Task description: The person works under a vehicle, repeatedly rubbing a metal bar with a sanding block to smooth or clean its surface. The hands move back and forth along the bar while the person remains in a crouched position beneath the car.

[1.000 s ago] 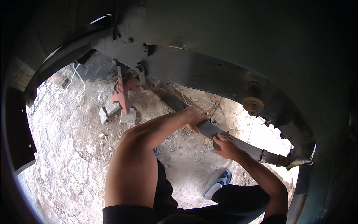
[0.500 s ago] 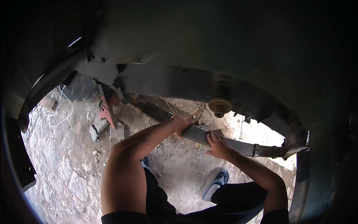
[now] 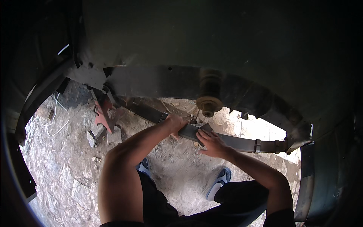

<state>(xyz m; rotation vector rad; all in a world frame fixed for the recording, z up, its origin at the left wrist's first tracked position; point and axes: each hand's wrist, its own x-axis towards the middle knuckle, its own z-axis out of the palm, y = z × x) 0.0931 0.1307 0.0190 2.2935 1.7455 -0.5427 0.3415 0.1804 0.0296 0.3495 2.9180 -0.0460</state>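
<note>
A dark, curved leaf spring (image 3: 242, 143) runs below the vehicle's underside from the left to the far right. My left hand (image 3: 175, 124) is closed around its middle, fingers over the top, close to a metal clip (image 3: 164, 115). Just to the right, my right hand (image 3: 214, 144) has its fingers bent over a small dark flat plate (image 3: 206, 129) that lies aslant on the spring. The thumb reaches down past the spring's near edge. What the fingertips touch on the far side is hidden.
Above hangs a rusty round bump stop (image 3: 208, 104) beneath the dark frame rail (image 3: 151, 81). At left stands a red jack stand (image 3: 104, 115) beside grey blocks (image 3: 113, 135). A white cord (image 3: 68, 119) lies on rough stony ground. My sandalled foot (image 3: 219, 183) is below.
The view has shifted, so the vehicle parts appear farther left. My right hand and the flat plate have slid slightly left along the spring. My left hand keeps its grip.
</note>
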